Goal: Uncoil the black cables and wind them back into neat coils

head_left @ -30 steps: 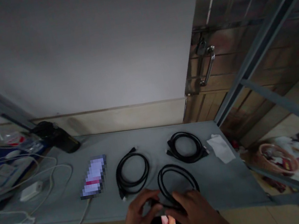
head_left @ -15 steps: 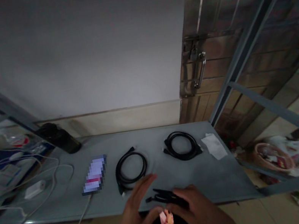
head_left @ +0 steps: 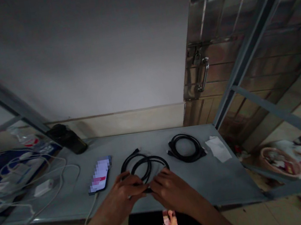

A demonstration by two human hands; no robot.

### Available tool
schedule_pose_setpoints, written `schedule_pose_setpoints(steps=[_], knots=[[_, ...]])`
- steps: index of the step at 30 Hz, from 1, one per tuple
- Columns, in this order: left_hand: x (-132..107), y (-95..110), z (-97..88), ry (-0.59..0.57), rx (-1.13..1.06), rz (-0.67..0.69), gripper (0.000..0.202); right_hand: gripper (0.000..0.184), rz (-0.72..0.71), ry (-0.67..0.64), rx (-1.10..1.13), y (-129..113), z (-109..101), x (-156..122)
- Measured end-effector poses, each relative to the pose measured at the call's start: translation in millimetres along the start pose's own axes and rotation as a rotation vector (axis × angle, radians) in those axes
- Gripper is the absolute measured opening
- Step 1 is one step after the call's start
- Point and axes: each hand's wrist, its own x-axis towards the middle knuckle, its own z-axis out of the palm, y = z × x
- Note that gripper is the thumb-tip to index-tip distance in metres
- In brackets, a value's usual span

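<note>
My left hand (head_left: 129, 188) and my right hand (head_left: 168, 187) meet over the front of the grey table, fingers closed on a black cable. A loop of this black cable (head_left: 154, 157) stands out beyond my fingers, overlapping a second coiled black cable (head_left: 129, 158) that lies behind it on the table. The part between my fingertips is mostly hidden. To the right lies a third black cable (head_left: 188, 159), neatly coiled, with its plug ends at the sides.
A phone (head_left: 100, 175) on a white charging lead lies left. Beyond it are a white adapter (head_left: 43, 188), tangled white leads, a dark bottle (head_left: 69, 139) and a clear bottle (head_left: 31, 141). White paper (head_left: 218, 148) lies right. Grey metal posts (head_left: 247, 52) frame the table (head_left: 215, 182).
My hands have come together and moved forward over the table. The bunched cable in my right hand is now a wider loop gripped by both hands. My left hand has closed.
</note>
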Motion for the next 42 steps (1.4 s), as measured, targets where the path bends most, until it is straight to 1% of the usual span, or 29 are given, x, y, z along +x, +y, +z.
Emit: schedule_pose_setpoints(steps=[2,3,4,7,9,11,13,16,21,23,25,29,31,33,35,37,40,42], knots=[[-2.3,-22.7,8.9,-0.043,0.150,0.044,0.058,0.007,0.005,0.004,-0.001,11.3,22.4,14.9],[-4.0,-34.3,15.1,-0.072,0.211,0.058,0.065,0.009,0.009,0.005,0.006,16.9,34.9,21.2],[-6.5,-46.0,22.5,-0.050,0.262,0.054,0.067,0.011,0.013,0.002,0.012,21.9,47.6,26.4],[-18.5,-79.7,49.4,0.034,0.321,0.045,0.060,0.019,0.032,-0.012,0.025,30.7,81.4,33.7],[-28.7,-97.4,66.8,0.081,0.302,0.028,0.054,0.027,0.056,-0.013,0.041,31.0,97.0,32.3],[-38.0,-108.5,80.0,0.123,0.266,-0.004,0.046,0.033,0.097,-0.001,0.065,29.3,106.1,27.9],[-44.3,-112.8,88.1,0.159,0.229,-0.049,0.039,0.033,0.141,0.019,0.088,28.6,110.3,23.2],[-48.4,-112.7,93.6,0.195,0.195,-0.098,0.033,0.031,0.164,0.040,0.110,32.3,112.5,19.1],[-51.2,-116.5,98.5,0.189,0.180,-0.080,0.038,0.023,0.074,0.025,0.133,42.1,115.8,22.8],[-52.0,-119.5,100.1,0.212,0.174,-0.086,0.032,0.023,0.060,0.015,0.130,44.8,117.9,28.0],[-51.4,-121.7,101.1,0.257,0.189,-0.121,0.027,0.026,0.057,0.010,0.119,47.7,120.6,34.9],[-44.4,-124.9,102.9,0.311,0.195,-0.159,0.029,0.026,0.048,0.012,0.108,54.3,124.1,49.0],[-38.2,-127.3,104.7,0.320,0.172,-0.158,0.030,0.025,0.055,0.025,0.117,56.2,121.7,52.0],[-31.2,-130.1,106.8,0.337,0.153,-0.172,0.032,0.028,0.081,0.049,0.129,57.4,115.0,49.1],[-24.3,-132.4,108.6,0.353,0.135,-0.198,0.036,0.034,0.129,0.080,0.136,60.9,104.5,38.6],[-18.8,-133.6,109.7,0.365,0.129,-0.231,0.039,0.034,0.207,0.135,0.128,70.8,91.7,20.1],[-14.7,-133.5,110.5,0.377,0.148,-0.248,0.041,0.034,0.353,0.267,0.033,100.1,74.0,-20.0],[-14.3,-133.1,110.9,0.382,0.179,-0.233,0.043,0.043,0.436,0.327,-0.083,123.7,67.2,-50.5]])
